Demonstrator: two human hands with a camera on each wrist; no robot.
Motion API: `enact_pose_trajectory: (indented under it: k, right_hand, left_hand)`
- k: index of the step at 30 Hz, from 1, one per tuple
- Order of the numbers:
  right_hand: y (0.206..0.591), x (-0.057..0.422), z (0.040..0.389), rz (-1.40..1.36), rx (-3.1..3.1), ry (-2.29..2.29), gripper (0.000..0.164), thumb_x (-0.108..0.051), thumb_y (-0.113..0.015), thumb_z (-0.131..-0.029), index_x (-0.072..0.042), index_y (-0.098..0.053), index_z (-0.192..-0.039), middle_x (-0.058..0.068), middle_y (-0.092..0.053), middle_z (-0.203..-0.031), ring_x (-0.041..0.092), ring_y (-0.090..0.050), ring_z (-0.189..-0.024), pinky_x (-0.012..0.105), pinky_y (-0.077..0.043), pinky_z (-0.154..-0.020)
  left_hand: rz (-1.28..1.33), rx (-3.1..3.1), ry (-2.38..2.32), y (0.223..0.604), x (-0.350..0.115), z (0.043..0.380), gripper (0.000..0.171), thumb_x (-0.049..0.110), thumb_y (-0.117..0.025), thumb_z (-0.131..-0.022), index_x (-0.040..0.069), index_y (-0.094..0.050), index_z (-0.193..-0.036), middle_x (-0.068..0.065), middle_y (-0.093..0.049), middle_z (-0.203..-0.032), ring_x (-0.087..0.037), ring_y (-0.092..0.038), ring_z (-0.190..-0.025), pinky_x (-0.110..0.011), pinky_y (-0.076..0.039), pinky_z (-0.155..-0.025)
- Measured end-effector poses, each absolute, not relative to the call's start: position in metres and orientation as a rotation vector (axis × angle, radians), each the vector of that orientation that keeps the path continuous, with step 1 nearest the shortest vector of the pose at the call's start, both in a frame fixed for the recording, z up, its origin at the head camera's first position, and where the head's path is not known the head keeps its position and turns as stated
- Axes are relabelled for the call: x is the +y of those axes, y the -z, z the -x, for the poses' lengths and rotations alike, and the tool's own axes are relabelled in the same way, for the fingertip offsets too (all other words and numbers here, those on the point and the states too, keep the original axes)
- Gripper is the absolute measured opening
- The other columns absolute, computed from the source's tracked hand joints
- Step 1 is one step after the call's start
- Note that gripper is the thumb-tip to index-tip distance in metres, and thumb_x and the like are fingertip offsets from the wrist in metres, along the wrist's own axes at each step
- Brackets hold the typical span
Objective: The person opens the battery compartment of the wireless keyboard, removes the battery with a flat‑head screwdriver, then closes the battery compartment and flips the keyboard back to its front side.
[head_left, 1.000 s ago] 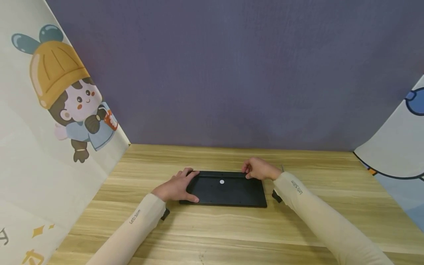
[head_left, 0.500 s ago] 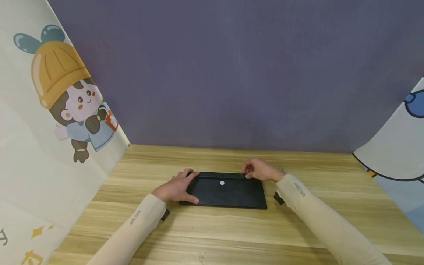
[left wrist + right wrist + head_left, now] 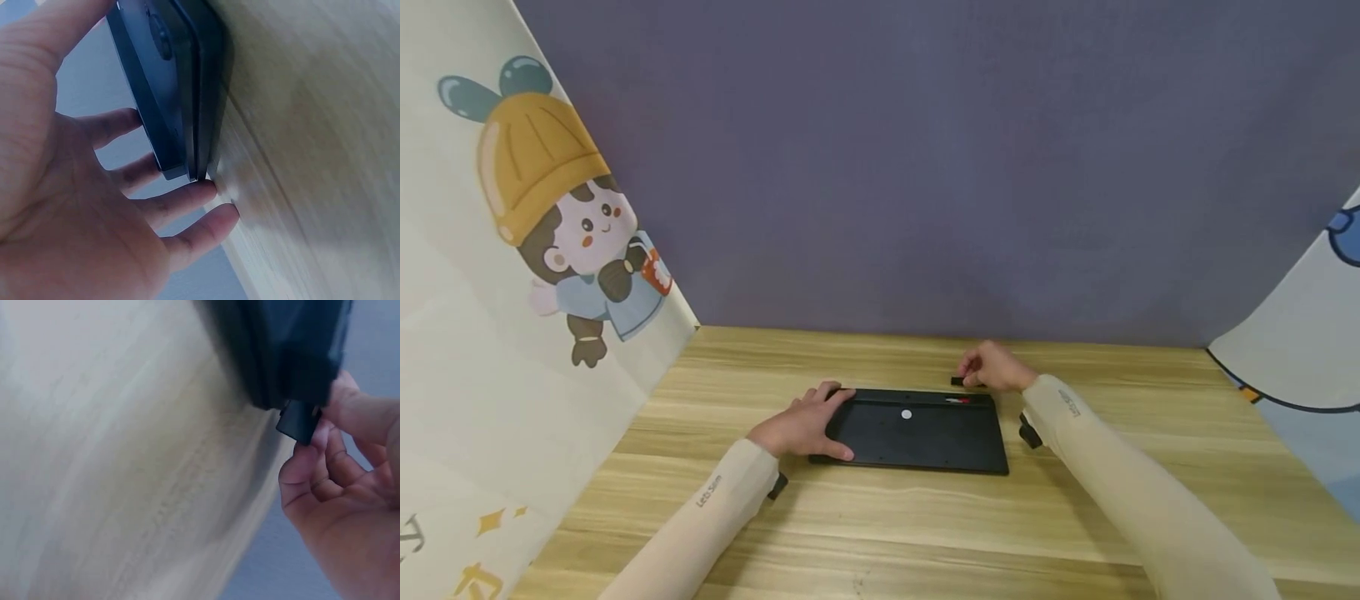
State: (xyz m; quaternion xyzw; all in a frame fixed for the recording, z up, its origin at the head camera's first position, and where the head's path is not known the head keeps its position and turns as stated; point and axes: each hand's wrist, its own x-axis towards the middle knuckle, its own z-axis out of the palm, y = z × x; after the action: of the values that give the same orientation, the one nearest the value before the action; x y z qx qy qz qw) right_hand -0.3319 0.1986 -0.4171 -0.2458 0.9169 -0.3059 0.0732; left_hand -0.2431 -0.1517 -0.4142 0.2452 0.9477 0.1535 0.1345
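Observation:
A black keyboard (image 3: pixel 917 437) lies upside down on the wooden table, a round white sticker on its back. My left hand (image 3: pixel 801 427) grips its left end, thumb near the front edge and fingers at the far edge; the left wrist view shows the keyboard's end (image 3: pixel 197 94) beside my fingers. Just beyond the far right edge, my right hand (image 3: pixel 996 367) pinches a small black battery cover (image 3: pixel 299 422) between thumb and fingers. In the raised strip of the keyboard, an uncovered slot (image 3: pixel 957 401) shows red and white inside.
The wooden tabletop (image 3: pixel 880 533) stretches around the keyboard. A grey-purple panel (image 3: pixel 925 167) stands along the table's back edge. White walls with cartoon prints, such as a figure in a yellow hat (image 3: pixel 535 167), flank both sides.
My right hand has taken the battery cover off the keyboard and moved it up and away past the far edge, exposing the red and white slot. The left hand stays in place.

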Motion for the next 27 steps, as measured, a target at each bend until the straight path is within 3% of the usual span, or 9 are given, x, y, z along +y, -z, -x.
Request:
enact_pose_trajectory:
  k: [8,14,27]
  right_hand:
    - [0.427,0.203,0.339,0.650,2.756,0.966,0.007,0.002,-0.074,-0.079,0.000,-0.072,-0.085,0.006,-0.068,-0.080,0.018,-0.061,-0.071,0.034,-0.050,-0.066]
    - [0.428,0.203,0.336,0.604,2.754,0.988,0.009,0.001,-0.071,-0.083,0.001,-0.072,-0.092,0.009,-0.068,-0.090,0.021,-0.062,-0.079,0.035,-0.051,-0.070]
    - [0.391,0.261,0.282,0.587,2.759,0.858,0.022,-0.009,-0.067,-0.089,0.007,-0.063,-0.103,0.011,-0.062,-0.089,0.021,-0.058,-0.076,0.035,-0.049,-0.067]
  left_hand:
    - [-0.726,2.735,-0.429,0.416,-0.151,0.245,0.098,0.054,-0.074,-0.075,0.020,-0.023,-0.152,-0.012,-0.018,-0.151,-0.036,-0.023,-0.135,-0.058,-0.022,-0.103]
    - [-0.723,2.732,-0.423,0.416,-0.151,0.244,0.098,0.055,-0.073,-0.075,0.020,-0.023,-0.152,-0.012,-0.017,-0.152,-0.037,-0.023,-0.135,-0.058,-0.023,-0.103]
    - [-0.724,2.733,-0.436,0.416,-0.153,0.245,0.098,0.053,-0.074,-0.075,0.020,-0.023,-0.151,-0.013,-0.018,-0.152,-0.037,-0.022,-0.136,-0.059,-0.021,-0.103]
